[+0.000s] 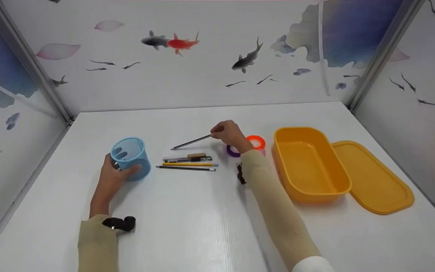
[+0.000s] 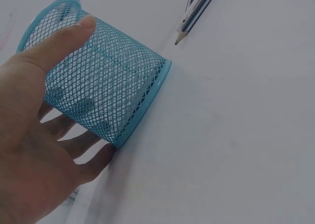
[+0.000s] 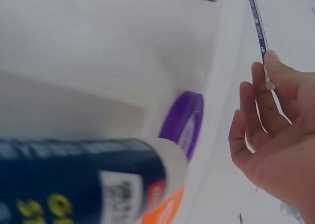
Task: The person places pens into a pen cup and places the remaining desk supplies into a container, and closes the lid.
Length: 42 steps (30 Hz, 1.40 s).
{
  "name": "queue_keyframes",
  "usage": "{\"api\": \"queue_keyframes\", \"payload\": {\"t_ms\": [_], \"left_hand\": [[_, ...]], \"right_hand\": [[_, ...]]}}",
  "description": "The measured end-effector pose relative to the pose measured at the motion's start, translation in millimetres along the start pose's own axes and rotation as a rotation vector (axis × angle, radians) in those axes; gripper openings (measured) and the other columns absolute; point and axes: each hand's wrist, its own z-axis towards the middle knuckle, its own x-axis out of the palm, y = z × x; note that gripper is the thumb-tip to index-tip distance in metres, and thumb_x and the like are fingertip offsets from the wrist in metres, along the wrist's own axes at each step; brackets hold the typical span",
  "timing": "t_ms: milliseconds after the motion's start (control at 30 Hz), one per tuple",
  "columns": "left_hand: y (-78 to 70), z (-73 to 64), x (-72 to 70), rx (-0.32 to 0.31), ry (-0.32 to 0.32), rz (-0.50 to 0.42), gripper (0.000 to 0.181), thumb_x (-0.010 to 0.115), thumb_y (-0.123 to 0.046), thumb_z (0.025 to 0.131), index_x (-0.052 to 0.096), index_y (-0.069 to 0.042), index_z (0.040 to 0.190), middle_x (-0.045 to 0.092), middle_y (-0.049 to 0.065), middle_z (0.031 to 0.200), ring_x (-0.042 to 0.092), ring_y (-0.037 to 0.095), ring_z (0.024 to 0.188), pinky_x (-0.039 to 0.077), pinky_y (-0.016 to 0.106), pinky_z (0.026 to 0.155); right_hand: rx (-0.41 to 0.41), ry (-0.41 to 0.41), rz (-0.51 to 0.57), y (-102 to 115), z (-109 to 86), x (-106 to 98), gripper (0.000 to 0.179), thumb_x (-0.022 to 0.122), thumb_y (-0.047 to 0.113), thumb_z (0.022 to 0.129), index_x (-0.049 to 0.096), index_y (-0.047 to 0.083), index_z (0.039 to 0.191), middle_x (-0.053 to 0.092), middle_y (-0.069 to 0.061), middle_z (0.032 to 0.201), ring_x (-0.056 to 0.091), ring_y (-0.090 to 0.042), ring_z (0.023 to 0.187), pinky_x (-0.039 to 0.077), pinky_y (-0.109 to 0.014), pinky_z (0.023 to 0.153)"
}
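A: Please, what does the left hand (image 1: 113,175) do?

B: It grasps the blue mesh cup (image 2: 110,71), with the thumb on 1 side and the fingers on the other. The mouth of the cup is upward. Whether its base sits fully on the table (image 1: 187,226), I cannot tell.

A: And the right hand (image 1: 229,133)?

B: It pinches a dark pencil (image 1: 191,142) near its metal end, between thumb and fingertips. This pencil is slanted, its sharp point lower and directed left, towards the cup. If the point touches the table, I cannot tell.

A: What lies between the 2 hands?

B: Nearer to the person than the held pencil, there is a small group: a yellow pencil (image 1: 191,164), a black pencil (image 1: 187,169), a dark-and-clear pen (image 1: 189,160), and a short tan item, whose kind is not clear to me.

A: And on the right side?

B: A purple ring (image 3: 179,116) and an orange ring (image 1: 263,142) are near the right hand. Farther right stands a yellow box (image 1: 312,166), and its matching lid (image 1: 383,181) lies just beside.
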Motion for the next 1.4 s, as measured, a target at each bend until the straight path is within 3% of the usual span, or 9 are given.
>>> {"api": "queue_keyframes", "payload": {"t_ms": [133, 300, 567, 733, 967, 1400], "left_hand": [[3.8, -1.3, -1.8, -0.013, -0.002, -0.005, 0.111, 0.078, -0.04, 0.086, 0.001, -0.007, 0.16, 0.011, 0.02, 0.168, 0.013, 0.04, 0.156, 0.019, 0.055, 0.127], [6.7, -2.0, -1.7, -0.011, 0.001, -0.005, 0.112, 0.078, -0.043, 0.086, 0.002, -0.007, 0.16, 0.012, 0.021, 0.168, 0.013, 0.041, 0.156, 0.02, 0.056, 0.126], [5.9, -2.5, -4.6, -0.006, -0.004, 0.007, 0.113, 0.078, -0.043, 0.085, 0.001, -0.007, 0.16, 0.012, 0.02, 0.168, 0.012, 0.041, 0.156, 0.02, 0.058, 0.126], [3.5, -1.2, -3.7, 0.0, 0.009, 0.009, 0.113, 0.079, -0.04, 0.085, 0.001, -0.007, 0.16, 0.012, 0.02, 0.168, 0.013, 0.04, 0.156, 0.018, 0.057, 0.127], [-0.1, 0.8, -4.3, -0.006, 0.022, 0.02, 0.113, 0.079, -0.04, 0.085, 0.0, -0.008, 0.16, 0.012, 0.02, 0.168, 0.012, 0.04, 0.156, 0.018, 0.058, 0.127], [-2.0, 1.4, -5.9, -0.013, 0.042, 0.049, 0.115, 0.078, -0.043, 0.085, -0.002, -0.008, 0.16, 0.009, 0.02, 0.168, 0.009, 0.04, 0.157, 0.016, 0.058, 0.127]], "right_hand": [[-0.046, -0.066, 0.092, 9, 2.0, 0, 0.031, 0.067, 0.017, 0.096, 0.068, 0.003, 0.123, 0.068, -0.013, 0.116, 0.063, -0.022, 0.103, 0.055, -0.034, 0.095], [-0.039, -0.16, 0.262, 19, 2.3, 3, 0.03, 0.069, 0.017, 0.095, 0.067, 0.004, 0.121, 0.071, -0.013, 0.107, 0.068, -0.027, 0.101, 0.055, -0.029, 0.081], [-0.069, -0.21, 0.514, 39, -3.8, 7, 0.033, 0.069, 0.022, 0.095, 0.063, 0.007, 0.124, 0.07, -0.011, 0.114, 0.07, -0.027, 0.109, 0.057, -0.04, 0.096], [-0.13, -0.241, 0.608, 52, -11.0, 6, 0.029, 0.068, 0.02, 0.096, 0.063, 0.007, 0.12, 0.071, -0.011, 0.111, 0.07, -0.031, 0.111, 0.06, -0.032, 0.089], [-0.217, -0.226, 0.673, 73, -19.4, 7, 0.022, 0.069, 0.015, 0.094, 0.065, 0.006, 0.114, 0.071, -0.006, 0.102, 0.075, -0.019, 0.098, 0.059, -0.021, 0.076], [-0.336, -0.138, 0.707, 104, -38.8, 17, 0.022, 0.069, 0.014, 0.095, 0.066, 0.005, 0.115, 0.069, -0.003, 0.099, 0.073, -0.014, 0.096, 0.061, -0.025, 0.081]]}}
